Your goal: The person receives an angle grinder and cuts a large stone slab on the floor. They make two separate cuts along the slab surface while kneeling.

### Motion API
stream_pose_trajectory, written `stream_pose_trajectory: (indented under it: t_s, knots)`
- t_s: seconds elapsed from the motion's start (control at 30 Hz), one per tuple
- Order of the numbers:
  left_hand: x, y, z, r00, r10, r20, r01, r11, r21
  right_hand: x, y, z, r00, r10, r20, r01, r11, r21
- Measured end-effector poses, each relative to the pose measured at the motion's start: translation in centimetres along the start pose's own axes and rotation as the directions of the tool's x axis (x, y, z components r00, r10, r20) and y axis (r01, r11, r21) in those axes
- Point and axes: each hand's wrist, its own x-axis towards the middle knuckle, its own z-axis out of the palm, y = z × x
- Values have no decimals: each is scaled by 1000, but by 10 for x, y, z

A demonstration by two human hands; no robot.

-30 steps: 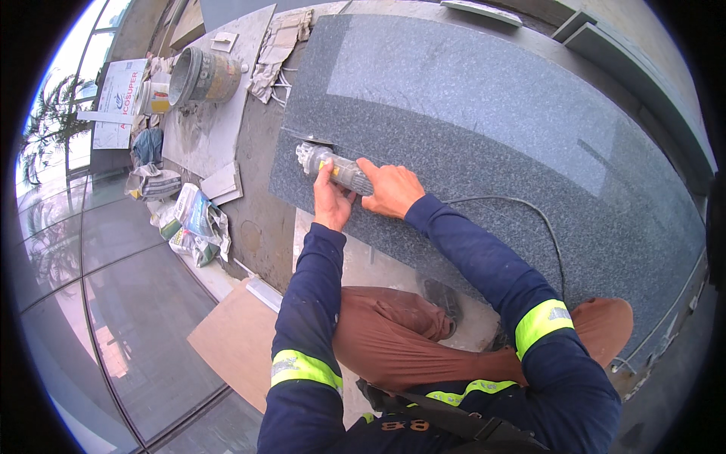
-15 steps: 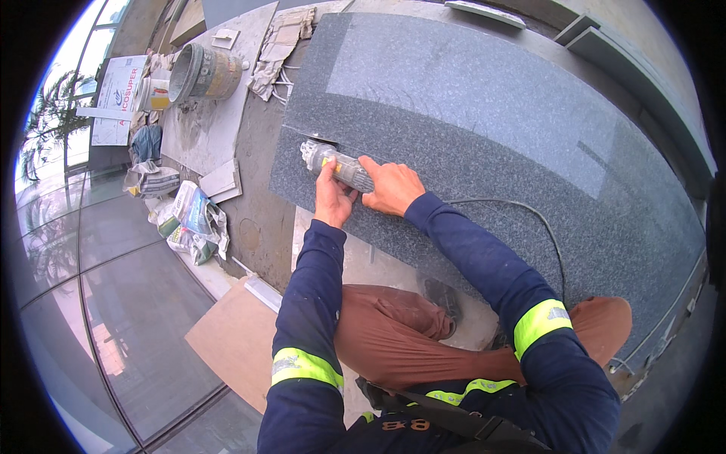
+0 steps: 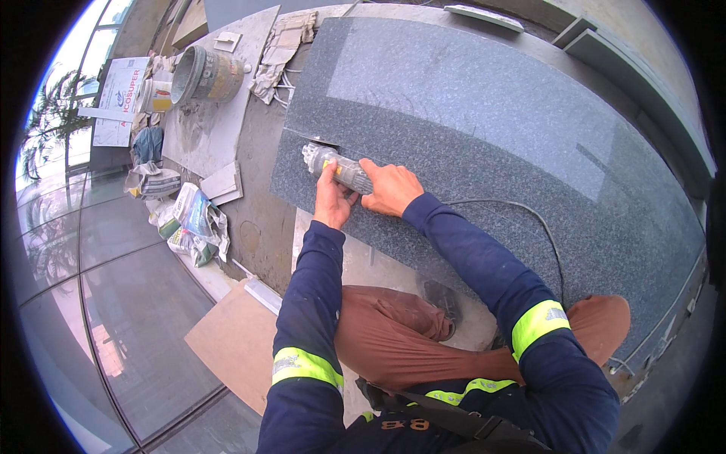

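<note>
I hold a dusty grey angle grinder [image 3: 349, 175] over the far left part of a dark speckled granite slab [image 3: 469, 147]. My left hand [image 3: 333, 198] is closed around its body near the head, seen from below and in front. Behind it, my right hand [image 3: 393, 188] grips the rear of the body. The edge of a thin disc [image 3: 324, 141] shows at the far side of the grinder's head, close to the slab's surface; whether it touches the stone I cannot tell. A dark cord [image 3: 522, 204] curves from beneath my right forearm across the slab.
A dirty bucket [image 3: 208, 74] and a smaller white pail [image 3: 155, 96] stand at the far left on a pale board [image 3: 193, 136]. Plastic bags [image 3: 198, 219] lie nearer, beside a tile piece [image 3: 222, 181]. Dark slab strips [image 3: 620, 64] lean at the far right. My bent legs [image 3: 408, 333] are close to the slab.
</note>
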Motion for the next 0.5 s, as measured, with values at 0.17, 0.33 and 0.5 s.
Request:
stream_pose_trajectory:
  t_s: [0.17,0.33,0.5]
  knots:
    - [-7,18,-3,981,-168,-95,190,928,321,0,5,0,1000,6,-16,-6,1000,-25]
    - [-25,43,-14,945,324,-35,-49,250,967,2,8,-2,1000,21,-6,-21,1000,-14]
    - [-40,6,-9,528,664,529,-353,-395,848,4,9,2,1000,16,-10,-16,1000,-10]
